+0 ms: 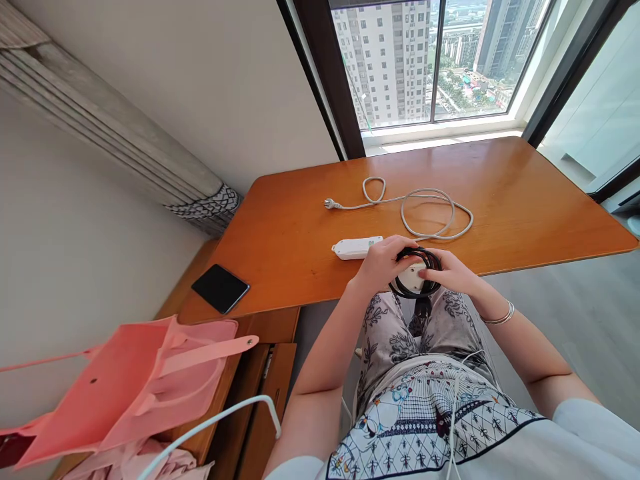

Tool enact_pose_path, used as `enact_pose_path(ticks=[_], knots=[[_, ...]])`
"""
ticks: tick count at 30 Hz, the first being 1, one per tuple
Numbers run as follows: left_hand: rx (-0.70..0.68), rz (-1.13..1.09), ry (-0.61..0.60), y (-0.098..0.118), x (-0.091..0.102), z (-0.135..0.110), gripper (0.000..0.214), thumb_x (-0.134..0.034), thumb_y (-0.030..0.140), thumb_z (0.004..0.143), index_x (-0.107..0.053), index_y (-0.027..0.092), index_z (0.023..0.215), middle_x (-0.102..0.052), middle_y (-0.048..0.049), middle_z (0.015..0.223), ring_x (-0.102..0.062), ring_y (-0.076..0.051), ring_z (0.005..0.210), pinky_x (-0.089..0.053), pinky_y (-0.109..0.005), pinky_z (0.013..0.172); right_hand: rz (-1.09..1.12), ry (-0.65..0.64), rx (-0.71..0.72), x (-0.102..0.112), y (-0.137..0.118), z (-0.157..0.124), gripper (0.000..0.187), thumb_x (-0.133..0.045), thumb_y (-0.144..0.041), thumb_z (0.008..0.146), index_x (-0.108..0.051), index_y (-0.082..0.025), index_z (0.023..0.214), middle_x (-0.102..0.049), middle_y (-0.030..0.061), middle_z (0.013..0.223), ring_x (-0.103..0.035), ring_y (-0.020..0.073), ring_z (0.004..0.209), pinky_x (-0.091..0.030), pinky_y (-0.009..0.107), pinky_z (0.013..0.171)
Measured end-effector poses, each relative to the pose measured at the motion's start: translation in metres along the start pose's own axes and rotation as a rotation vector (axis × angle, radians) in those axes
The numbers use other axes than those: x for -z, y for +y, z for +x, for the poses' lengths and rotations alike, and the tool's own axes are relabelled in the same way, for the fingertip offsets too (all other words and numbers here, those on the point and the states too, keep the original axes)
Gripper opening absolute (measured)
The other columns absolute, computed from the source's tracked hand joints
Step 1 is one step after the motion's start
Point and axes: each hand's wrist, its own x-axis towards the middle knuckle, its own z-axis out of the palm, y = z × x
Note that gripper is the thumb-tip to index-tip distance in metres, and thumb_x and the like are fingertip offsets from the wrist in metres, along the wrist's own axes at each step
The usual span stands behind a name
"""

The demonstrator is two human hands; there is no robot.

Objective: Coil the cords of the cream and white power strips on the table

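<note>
A coil of black cable [433, 288] is held between my two hands over the table's front edge, above my lap. My left hand [386, 261] grips the coil's left side, fingers curled over its top. On the right side my right hand [453, 272] holds it, thumb reaching across the loops. A dark end piece [421, 313] shows below the coil. Just behind lies a white power strip [354, 249], partly hidden by my left hand; white also shows through the loops. Its white cord [440, 193] spreads in loose loops toward the back, ending in a white plug [332, 204].
The wooden table [295, 220] stands against a window [390, 67]. A black phone or small tablet [220, 288] lies at its left corner. At the lower left is an open pink bag [130, 380], with a pale curved tube [225, 410] beside it and a drawer unit [270, 400] behind.
</note>
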Motion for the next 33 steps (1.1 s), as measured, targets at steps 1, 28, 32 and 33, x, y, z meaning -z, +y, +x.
enact_pose_path(ticks=[1, 28, 32, 33], knots=[[0.004, -0.001, 0.007, 0.000, 0.000, -0.001, 0.017, -0.076, 0.032, 0.078, -0.071, 0.021, 0.090, -0.074, -0.0059, 0.091, -0.069, -0.019, 0.087, -0.052, -0.030, 0.082, -0.005, 0.033, 0.011, -0.001, 0.000, 0.000, 0.030, -0.070, -0.026, 0.072, -0.070, -0.017, 0.101, -0.071, 0.0008, 0.088, -0.064, 0.0195, 0.082, -0.051, 0.034, 0.080], [-0.145, 0.255, 0.292, -0.009, -0.002, -0.018, 0.027, -0.075, 0.044, 0.082, -0.065, 0.022, 0.095, -0.068, -0.0044, 0.088, -0.063, -0.020, 0.083, -0.049, -0.035, 0.083, -0.339, 0.240, 0.258, 0.002, -0.003, -0.018, 0.021, -0.058, -0.034, 0.093, -0.062, -0.023, 0.110, -0.075, 0.0037, 0.096, -0.068, 0.0192, 0.082, -0.055, 0.033, 0.076], [-0.329, 0.373, 0.462, -0.011, -0.013, -0.022, 0.036, -0.073, 0.042, 0.084, -0.052, 0.022, 0.062, -0.048, 0.0026, 0.056, -0.045, -0.013, 0.055, -0.039, -0.028, 0.058, -0.529, 0.459, 0.577, -0.007, -0.021, -0.026, 0.021, -0.054, -0.029, 0.096, -0.060, -0.024, 0.115, -0.075, 0.0090, 0.114, -0.071, 0.0238, 0.104, -0.053, 0.039, 0.089], [-0.327, 0.338, 0.446, -0.010, -0.014, -0.021, 0.038, -0.071, 0.040, 0.086, -0.051, 0.022, 0.060, -0.045, 0.0036, 0.053, -0.042, -0.012, 0.051, -0.036, -0.027, 0.055, -0.587, 0.501, 0.652, -0.009, -0.024, -0.026, 0.022, -0.054, -0.027, 0.096, -0.060, -0.025, 0.117, -0.074, 0.0101, 0.120, -0.070, 0.0246, 0.110, -0.052, 0.040, 0.093]])
